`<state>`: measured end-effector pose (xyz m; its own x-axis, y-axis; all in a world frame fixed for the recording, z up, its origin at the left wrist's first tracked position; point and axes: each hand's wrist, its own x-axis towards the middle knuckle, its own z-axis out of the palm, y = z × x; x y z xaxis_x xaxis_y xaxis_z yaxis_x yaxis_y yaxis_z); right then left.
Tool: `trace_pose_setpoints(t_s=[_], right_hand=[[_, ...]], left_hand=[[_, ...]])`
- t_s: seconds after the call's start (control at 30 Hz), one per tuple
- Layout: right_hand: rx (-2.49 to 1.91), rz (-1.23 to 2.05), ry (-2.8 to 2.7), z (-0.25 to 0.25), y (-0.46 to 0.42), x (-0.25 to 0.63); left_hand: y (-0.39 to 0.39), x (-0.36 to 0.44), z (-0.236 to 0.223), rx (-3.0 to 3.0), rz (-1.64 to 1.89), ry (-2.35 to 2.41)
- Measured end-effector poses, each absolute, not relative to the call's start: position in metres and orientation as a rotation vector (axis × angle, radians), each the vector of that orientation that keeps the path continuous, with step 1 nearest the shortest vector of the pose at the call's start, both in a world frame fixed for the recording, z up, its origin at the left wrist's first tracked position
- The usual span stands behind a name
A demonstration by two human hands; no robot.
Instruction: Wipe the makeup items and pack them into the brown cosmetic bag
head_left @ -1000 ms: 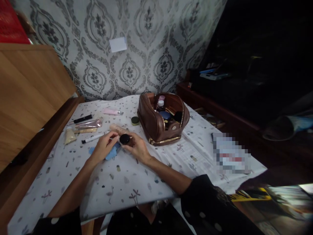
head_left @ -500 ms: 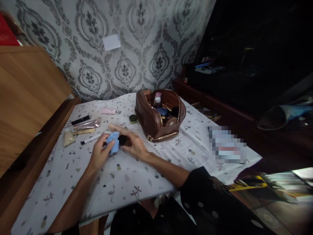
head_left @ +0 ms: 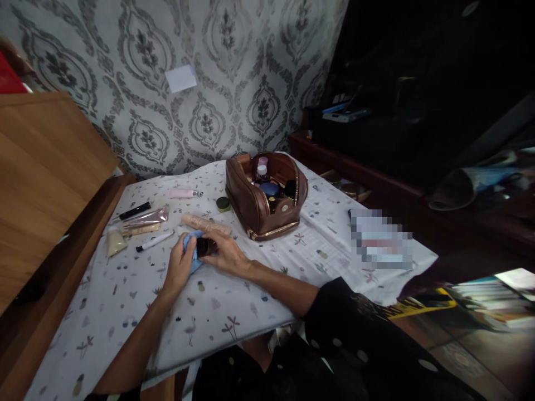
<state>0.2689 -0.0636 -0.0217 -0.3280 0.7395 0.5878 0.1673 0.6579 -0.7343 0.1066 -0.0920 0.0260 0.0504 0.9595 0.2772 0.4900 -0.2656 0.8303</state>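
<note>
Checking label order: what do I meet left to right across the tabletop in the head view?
Cream tube → white pen → blue cloth in the left hand → round green container → brown bag → pixelated item.

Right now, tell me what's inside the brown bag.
The brown bag shows a white-capped bottle, something pink and a blue item, among others; its walls hide the bottom.

My view is dim and slightly grainy, with soft, weak shadows on the white printed tablecloth (head_left: 234, 312). The large black panel (head_left: 401, 83) sinks into near-total darkness (I can barely read its edges). Blur smears the right margin, and a pixelated patch (head_left: 380, 239) hides detail.
</note>
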Motion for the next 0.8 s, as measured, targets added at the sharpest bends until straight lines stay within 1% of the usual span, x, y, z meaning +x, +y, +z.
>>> trace_pose_setpoints(t_s=[0.2,0.47,0.57,0.8], right_hand=[[-0.879,0.571,-1.780,-0.015,-0.065,0.270],[-1.031,0.464,-2.060,-0.003,-0.075,0.273],[-0.983,0.505,-2.058,-0.002,-0.073,0.275],[-0.847,0.728,-2.000,-0.005,-0.066,0.274]], left_hand=[[-0.102,0.111,0.026,1.859,1.021,1.493],[-0.099,0.105,0.020,1.875,0.927,1.575],[-0.098,0.101,0.018,1.882,0.930,1.572],[-0.097,0.098,0.019,1.840,0.994,1.603]])
